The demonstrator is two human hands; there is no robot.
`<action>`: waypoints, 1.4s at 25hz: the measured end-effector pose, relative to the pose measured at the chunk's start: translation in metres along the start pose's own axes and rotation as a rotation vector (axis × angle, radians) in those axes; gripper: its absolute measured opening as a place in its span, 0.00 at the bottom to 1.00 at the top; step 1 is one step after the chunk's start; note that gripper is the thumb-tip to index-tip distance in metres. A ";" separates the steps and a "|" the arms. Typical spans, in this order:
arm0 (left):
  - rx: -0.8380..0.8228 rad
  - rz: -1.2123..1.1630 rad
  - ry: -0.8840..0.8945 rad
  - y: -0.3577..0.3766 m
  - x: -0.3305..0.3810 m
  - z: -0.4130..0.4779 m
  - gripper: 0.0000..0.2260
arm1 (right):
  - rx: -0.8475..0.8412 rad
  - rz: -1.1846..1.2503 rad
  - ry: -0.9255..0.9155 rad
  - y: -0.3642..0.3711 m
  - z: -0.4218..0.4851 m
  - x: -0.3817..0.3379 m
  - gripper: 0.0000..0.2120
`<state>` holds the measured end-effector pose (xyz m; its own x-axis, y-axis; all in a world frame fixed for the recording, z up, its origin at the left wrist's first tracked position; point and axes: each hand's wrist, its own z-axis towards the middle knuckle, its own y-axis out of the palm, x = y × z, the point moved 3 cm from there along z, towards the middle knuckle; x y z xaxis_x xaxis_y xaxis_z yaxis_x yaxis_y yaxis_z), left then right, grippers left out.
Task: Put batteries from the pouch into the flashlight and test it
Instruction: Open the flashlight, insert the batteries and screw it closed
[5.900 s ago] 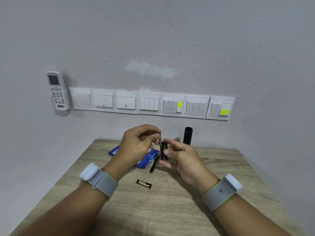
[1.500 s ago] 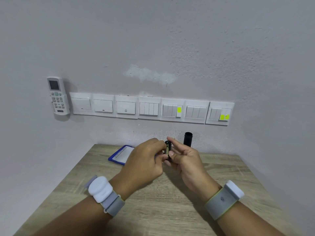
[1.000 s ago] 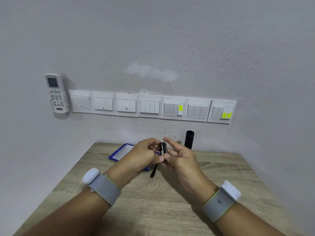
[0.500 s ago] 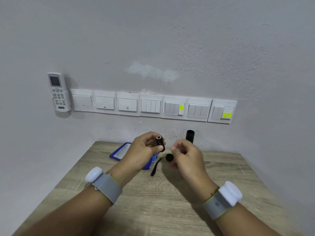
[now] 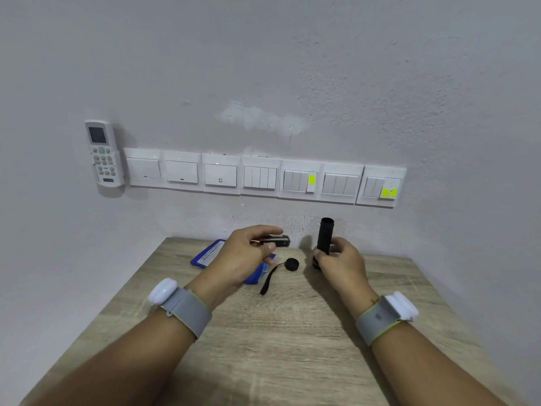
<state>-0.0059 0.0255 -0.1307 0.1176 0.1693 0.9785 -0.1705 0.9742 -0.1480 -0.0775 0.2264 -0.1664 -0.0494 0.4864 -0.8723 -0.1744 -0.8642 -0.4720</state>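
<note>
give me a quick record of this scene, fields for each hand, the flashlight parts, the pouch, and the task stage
left hand: grips the black battery holder, held roughly level above the table
right hand: grips the flashlight tube, which is upright
tail cap: lies on the table between the hands, strap attached
pouch: blue, on the table, partly hidden by the left hand
task stage: holder not yet in the tube, cap off

White remote (image 5: 103,153) beside 7 wall switch plates (image 5: 260,177) above wooden table (image 5: 278,347)
</note>
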 end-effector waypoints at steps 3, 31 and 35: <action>0.047 -0.059 0.044 -0.005 0.004 0.001 0.14 | -0.020 0.063 -0.096 -0.005 -0.002 -0.004 0.06; 0.178 0.148 0.254 -0.017 0.017 -0.002 0.17 | -0.123 0.001 -0.641 -0.004 -0.027 -0.032 0.12; 0.160 0.147 0.269 -0.010 0.018 -0.005 0.18 | -0.156 0.103 -0.523 -0.002 -0.029 -0.030 0.10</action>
<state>0.0025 0.0193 -0.1125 0.3309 0.3599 0.8724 -0.3533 0.9044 -0.2391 -0.0469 0.2093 -0.1428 -0.5467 0.3627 -0.7546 0.0032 -0.9004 -0.4351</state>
